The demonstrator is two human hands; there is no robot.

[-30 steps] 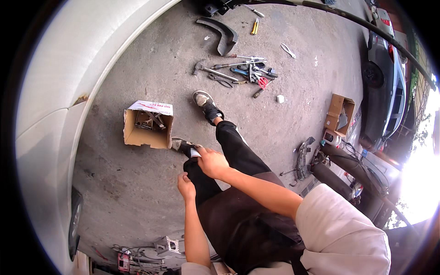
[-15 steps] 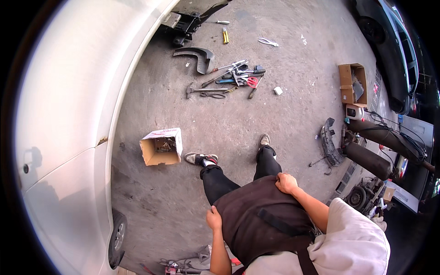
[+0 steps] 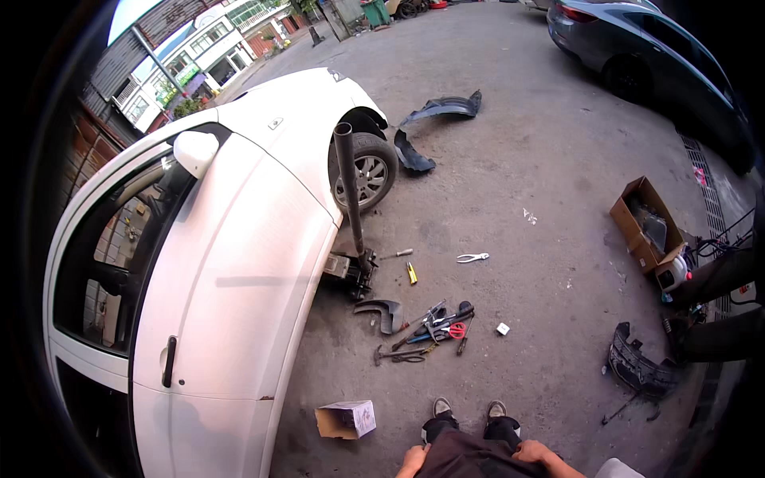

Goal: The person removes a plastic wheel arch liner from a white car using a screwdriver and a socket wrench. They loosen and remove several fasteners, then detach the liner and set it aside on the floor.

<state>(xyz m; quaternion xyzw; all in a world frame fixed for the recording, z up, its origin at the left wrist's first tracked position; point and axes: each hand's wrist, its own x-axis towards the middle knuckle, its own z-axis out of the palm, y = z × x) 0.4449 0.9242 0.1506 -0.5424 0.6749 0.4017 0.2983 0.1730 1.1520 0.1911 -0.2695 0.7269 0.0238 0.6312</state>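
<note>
At the lower edge, my left hand (image 3: 414,458) is closed on the left edge of a dark brown apron (image 3: 472,457). My right hand (image 3: 531,452) grips the apron's right edge, fingers curled. The apron spreads between both hands, over my black trousers. Beyond my shoes lies a pile of hand tools (image 3: 434,327), among them red-handled scissors (image 3: 457,331) and a claw hammer (image 3: 388,354). Farther out are yellow-handled pliers (image 3: 411,273), silver pliers (image 3: 472,257) and a screwdriver (image 3: 397,254). Neither hand touches these.
A white car (image 3: 215,271) fills the left, with a floor jack (image 3: 351,275) by its side behind the front wheel (image 3: 366,175). An open carton (image 3: 346,420) lies left of my feet. Dark plastic liners (image 3: 442,107), another box (image 3: 647,223) and a dark car (image 3: 637,48) stand around.
My view has tilted up, bringing the car's front, jack and yard into sight. My feet are now closer together. Both hands still hold the apron.
</note>
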